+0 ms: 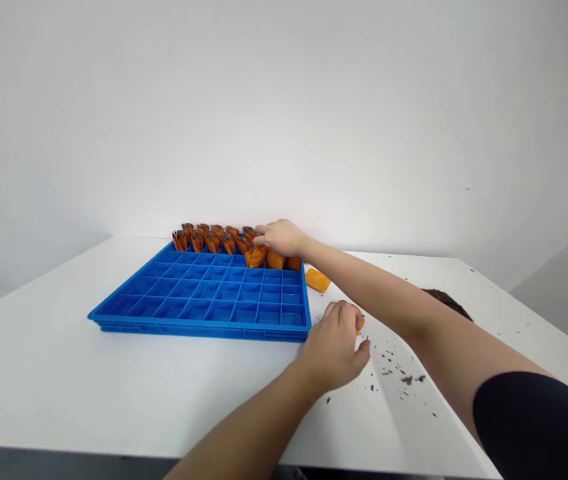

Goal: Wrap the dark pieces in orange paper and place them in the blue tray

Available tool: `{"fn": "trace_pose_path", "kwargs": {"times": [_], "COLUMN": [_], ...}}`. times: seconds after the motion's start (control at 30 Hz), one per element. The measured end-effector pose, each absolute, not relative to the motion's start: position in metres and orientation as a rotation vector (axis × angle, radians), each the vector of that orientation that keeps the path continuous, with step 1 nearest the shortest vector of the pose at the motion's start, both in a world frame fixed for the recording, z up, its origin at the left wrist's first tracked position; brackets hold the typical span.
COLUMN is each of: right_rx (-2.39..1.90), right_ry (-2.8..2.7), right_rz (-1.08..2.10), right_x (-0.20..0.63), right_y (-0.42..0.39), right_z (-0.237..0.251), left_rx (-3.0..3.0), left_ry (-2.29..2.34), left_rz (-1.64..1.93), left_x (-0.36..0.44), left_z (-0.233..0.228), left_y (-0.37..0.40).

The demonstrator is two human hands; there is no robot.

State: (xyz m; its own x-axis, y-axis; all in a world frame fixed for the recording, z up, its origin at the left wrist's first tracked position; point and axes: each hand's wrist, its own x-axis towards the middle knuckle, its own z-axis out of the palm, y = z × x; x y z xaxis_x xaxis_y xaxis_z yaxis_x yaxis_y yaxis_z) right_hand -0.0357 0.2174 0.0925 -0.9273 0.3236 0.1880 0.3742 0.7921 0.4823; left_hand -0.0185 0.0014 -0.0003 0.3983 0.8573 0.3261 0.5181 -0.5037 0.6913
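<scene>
A: Right arm stretched far out, the right hand point(280, 235) palm-down over the far right corner of the blue compartment tray point(199, 320), fingers curled and clamped on an orange packet point(256, 256) at that back row.

B: And the left hand point(334, 343)?

A: Bent at the wrist, resting on the white table point(39, 360) just off the tray's near right corner, fingers closed around a small orange piece point(360, 325); only a sliver of it peeks out.

B: Textures?

A: The tray is rigid moulded plastic, a grid of square cells, most showing bare blue floors. The filled orange packets point(211, 239) stand upright along the tray's far edge, soft and creased, dark stuff at their open tops.

B: Anything loose?

A: One flat orange packet point(318, 279) lies on the table just right of the tray, beside the outstretched forearm. Dark crumbs point(404, 377) are scattered right of the tray, and a dark pile point(447, 301) sits partly hidden behind that forearm.
</scene>
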Motion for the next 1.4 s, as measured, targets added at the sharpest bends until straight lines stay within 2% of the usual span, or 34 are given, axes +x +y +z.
{"fn": "trace_pose_path", "kwargs": {"times": [0.43, 0.77, 1.03, 1.4], "right_rx": [-0.482, -0.459, -0.504, -0.804], "right_ry": [-2.846, -2.907, -2.927, -2.755], "right_rz": [-0.949, -0.916, -0.733, -0.494], "right_x": [-0.042, -0.050, -0.056, -0.046], "right_y": [0.216, 0.213, 0.209, 0.191], "right_z": [0.087, 0.076, 0.067, 0.071], "left_rx": [2.201, 2.205, 2.225, 2.261], "left_ry": [1.164, 1.160, 1.151, 1.119], "left_rz": [0.895, 0.871, 0.862, 0.819], "left_x": [-0.017, -0.018, -0.018, -0.020], "left_z": [-0.004, -0.005, -0.004, 0.001], "left_y": [0.001, 0.001, 0.002, 0.000]}}
